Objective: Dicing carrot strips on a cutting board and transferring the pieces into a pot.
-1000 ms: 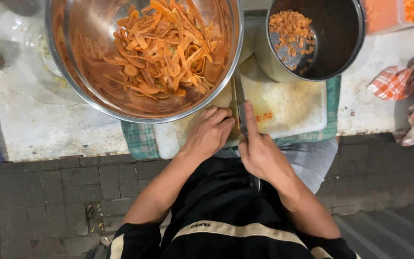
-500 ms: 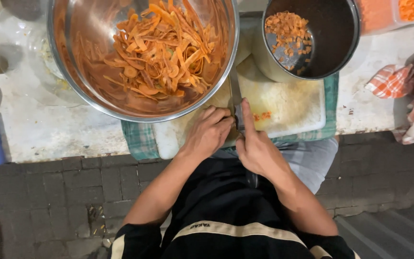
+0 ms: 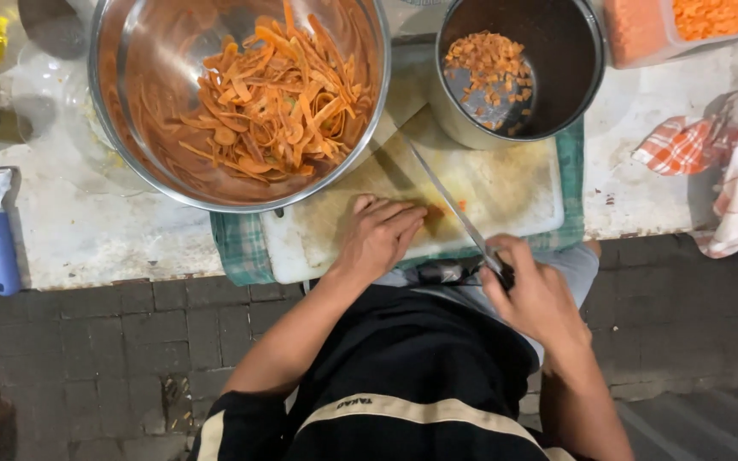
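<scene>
**Knife angled over carrot on board**

My right hand (image 3: 533, 294) is closed around the knife (image 3: 450, 205) handle, blade running diagonally up-left. Left hand (image 3: 379, 235) presses fingers-down on carrot pieces (image 3: 439, 209) on the cutting board (image 3: 506, 183). Carrot sits just left of the blade, nearer the left hand.

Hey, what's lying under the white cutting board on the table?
A green checked cloth lies under the cutting board; its edges show at the left and right sides. The middle of the cloth is covered by the board, so whatever else is beneath stays hidden.
</scene>
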